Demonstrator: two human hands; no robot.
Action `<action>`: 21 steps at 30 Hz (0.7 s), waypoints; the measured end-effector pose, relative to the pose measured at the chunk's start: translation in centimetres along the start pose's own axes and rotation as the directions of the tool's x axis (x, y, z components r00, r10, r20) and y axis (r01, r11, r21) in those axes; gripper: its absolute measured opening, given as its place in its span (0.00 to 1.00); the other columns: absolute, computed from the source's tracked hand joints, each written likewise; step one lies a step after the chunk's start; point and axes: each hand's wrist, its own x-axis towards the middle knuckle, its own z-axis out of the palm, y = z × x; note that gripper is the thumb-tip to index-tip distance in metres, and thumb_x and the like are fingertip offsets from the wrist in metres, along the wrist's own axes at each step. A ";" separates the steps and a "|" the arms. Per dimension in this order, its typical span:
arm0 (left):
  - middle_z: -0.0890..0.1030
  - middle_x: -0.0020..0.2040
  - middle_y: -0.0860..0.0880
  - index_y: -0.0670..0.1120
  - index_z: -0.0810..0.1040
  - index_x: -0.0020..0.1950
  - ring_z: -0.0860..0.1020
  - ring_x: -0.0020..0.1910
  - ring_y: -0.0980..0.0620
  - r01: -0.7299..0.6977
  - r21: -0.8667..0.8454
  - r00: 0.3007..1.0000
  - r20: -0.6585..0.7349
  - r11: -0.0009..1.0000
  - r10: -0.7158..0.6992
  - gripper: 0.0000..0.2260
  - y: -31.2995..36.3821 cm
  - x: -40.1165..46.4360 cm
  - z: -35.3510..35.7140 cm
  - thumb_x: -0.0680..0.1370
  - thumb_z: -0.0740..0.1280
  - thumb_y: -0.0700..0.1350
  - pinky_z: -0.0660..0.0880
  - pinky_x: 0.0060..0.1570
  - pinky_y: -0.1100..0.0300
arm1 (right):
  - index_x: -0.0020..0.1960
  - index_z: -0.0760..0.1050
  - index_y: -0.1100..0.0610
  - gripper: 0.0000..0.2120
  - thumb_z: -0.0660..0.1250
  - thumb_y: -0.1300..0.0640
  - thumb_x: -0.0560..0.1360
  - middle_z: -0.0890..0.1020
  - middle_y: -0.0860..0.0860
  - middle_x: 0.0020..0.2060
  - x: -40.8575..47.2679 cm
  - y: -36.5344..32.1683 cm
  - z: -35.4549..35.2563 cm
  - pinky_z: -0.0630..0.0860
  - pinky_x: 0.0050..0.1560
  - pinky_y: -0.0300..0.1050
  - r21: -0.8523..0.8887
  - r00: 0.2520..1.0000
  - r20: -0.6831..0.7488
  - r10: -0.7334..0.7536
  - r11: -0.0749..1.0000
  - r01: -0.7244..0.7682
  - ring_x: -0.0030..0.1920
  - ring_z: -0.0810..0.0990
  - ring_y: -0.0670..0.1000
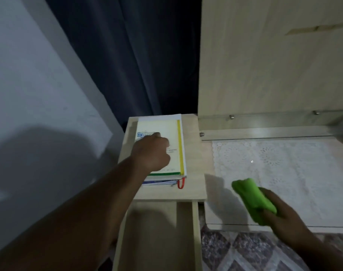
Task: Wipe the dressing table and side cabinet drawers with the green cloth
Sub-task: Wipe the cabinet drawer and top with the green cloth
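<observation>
My right hand grips the bunched green cloth over the front left part of the dressing table, which carries a white lace mat under glass. My left hand rests with curled fingers on top of a stack of books lying on the side cabinet. Whether the fingers grip the top book is hidden. Below the cabinet top, a drawer stands pulled out, its inside bare wood.
A dark curtain hangs behind the cabinet and a white wall runs along the left. A tall wooden panel rises behind the dressing table. A patterned rug covers the floor under the table edge.
</observation>
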 end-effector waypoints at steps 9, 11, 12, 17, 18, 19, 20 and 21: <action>0.73 0.63 0.53 0.49 0.77 0.65 0.74 0.63 0.52 -0.099 -0.728 0.878 -0.386 0.679 -0.285 0.14 -10.2 -5.0 8.3 0.79 0.66 0.44 0.74 0.56 0.62 | 0.77 0.60 0.38 0.32 0.60 0.44 0.73 0.73 0.47 0.70 -3.7 -6.1 16.6 0.69 0.69 0.38 -0.373 0.861 0.388 -0.328 0.799 0.472 0.67 0.74 0.45; 0.75 0.64 0.50 0.49 0.76 0.67 0.75 0.62 0.49 0.061 -0.746 0.910 -0.231 0.663 -0.344 0.17 -12.5 -5.4 11.0 0.79 0.65 0.41 0.74 0.57 0.56 | 0.79 0.55 0.44 0.35 0.51 0.40 0.73 0.70 0.51 0.72 -3.1 -7.1 19.6 0.65 0.71 0.50 -0.551 0.863 0.477 -0.165 0.709 0.440 0.70 0.71 0.54; 0.76 0.66 0.48 0.48 0.76 0.68 0.75 0.63 0.47 0.074 -0.685 0.934 -0.207 0.724 -0.291 0.18 -13.4 -5.3 12.4 0.78 0.65 0.40 0.73 0.61 0.53 | 0.79 0.55 0.45 0.36 0.48 0.39 0.72 0.70 0.53 0.73 -2.6 -6.9 21.4 0.64 0.71 0.54 -0.605 0.870 0.475 -0.133 0.669 0.433 0.70 0.70 0.56; 0.61 0.79 0.47 0.49 0.66 0.77 0.61 0.77 0.42 0.046 -0.439 0.982 -0.142 0.897 -0.120 0.25 -13.5 -2.9 13.6 0.79 0.61 0.50 0.63 0.74 0.43 | 0.81 0.51 0.54 0.29 0.49 0.52 0.82 0.55 0.60 0.80 0.3 -6.2 27.0 0.49 0.79 0.59 -0.792 0.954 0.297 0.044 0.570 0.220 0.79 0.54 0.62; 0.55 0.81 0.48 0.53 0.59 0.80 0.55 0.79 0.44 0.054 -0.427 0.989 -0.100 0.903 -0.106 0.29 -13.1 -2.4 13.5 0.80 0.61 0.55 0.58 0.75 0.42 | 0.82 0.46 0.54 0.29 0.49 0.52 0.83 0.50 0.60 0.81 0.8 -6.0 27.7 0.45 0.79 0.58 -0.800 0.962 0.262 0.076 0.574 0.173 0.80 0.48 0.62; 0.49 0.82 0.49 0.55 0.52 0.81 0.49 0.80 0.44 0.053 -0.380 0.993 -0.074 0.924 -0.087 0.33 -12.8 -2.0 13.6 0.80 0.61 0.59 0.54 0.76 0.42 | 0.82 0.41 0.52 0.30 0.49 0.51 0.84 0.46 0.60 0.81 1.2 -6.0 28.2 0.43 0.79 0.59 -0.802 0.965 0.247 0.087 0.577 0.153 0.80 0.43 0.62; 0.45 0.82 0.49 0.56 0.47 0.81 0.44 0.81 0.45 0.051 -0.322 0.996 -0.054 0.945 -0.072 0.36 -12.5 -1.8 13.6 0.79 0.60 0.62 0.50 0.76 0.41 | 0.81 0.38 0.50 0.30 0.49 0.50 0.84 0.41 0.60 0.80 1.4 -5.7 28.9 0.41 0.78 0.60 -0.797 0.960 0.266 0.087 0.581 0.168 0.80 0.39 0.62; 0.43 0.82 0.49 0.57 0.43 0.81 0.41 0.81 0.45 0.055 -0.286 0.997 -0.039 0.957 -0.069 0.37 -12.4 -1.7 14.0 0.79 0.60 0.63 0.48 0.76 0.42 | 0.80 0.35 0.46 0.31 0.49 0.49 0.84 0.35 0.59 0.78 1.4 -5.5 29.5 0.39 0.77 0.61 -0.783 0.947 0.309 0.091 0.590 0.199 0.79 0.35 0.62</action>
